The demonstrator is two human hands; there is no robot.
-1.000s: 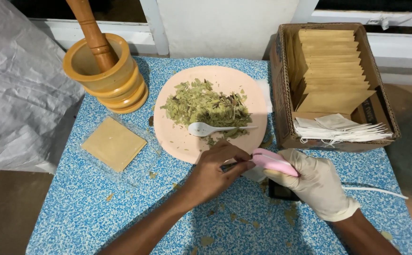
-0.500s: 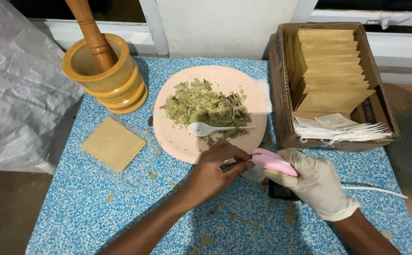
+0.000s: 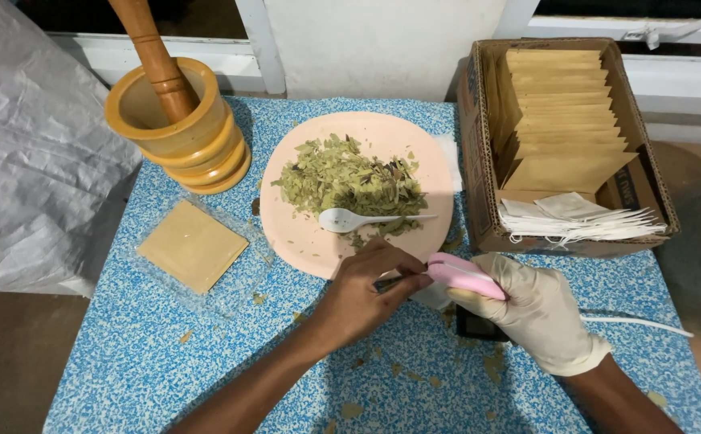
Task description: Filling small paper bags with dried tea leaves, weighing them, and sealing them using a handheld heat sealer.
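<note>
1. Your left hand [image 3: 366, 293], bare, is curling its fingers together at the near edge of the pink plate [image 3: 302, 241], with the fingertips meeting the front end of the pink sealer [image 3: 464, 275]; something small and dark is showing between them, but what it is cannot be told.
2. Your right hand [image 3: 539, 309], wearing a pale glove, is closing around the pink sealer and pressing it down over a small white pouch [image 3: 431, 296] lying on the blue speckled table [image 3: 125, 370].
3. A white cord [image 3: 639, 323] is trailing off to the right behind the gloved hand.
4. The plate is carrying a heap of dried green leaves [image 3: 346, 181], with a white plastic spoon [image 3: 350, 219] lying at the heap's near side.
5. A wooden mortar [image 3: 181, 133] with its pestle [image 3: 153, 56] is standing at the far left; a tan square packet [image 3: 192, 245] is lying flat in front of it.
6. A cardboard box [image 3: 479, 161] at the right is holding brown envelopes [image 3: 563, 112] and white filter bags [image 3: 575, 219].
</note>
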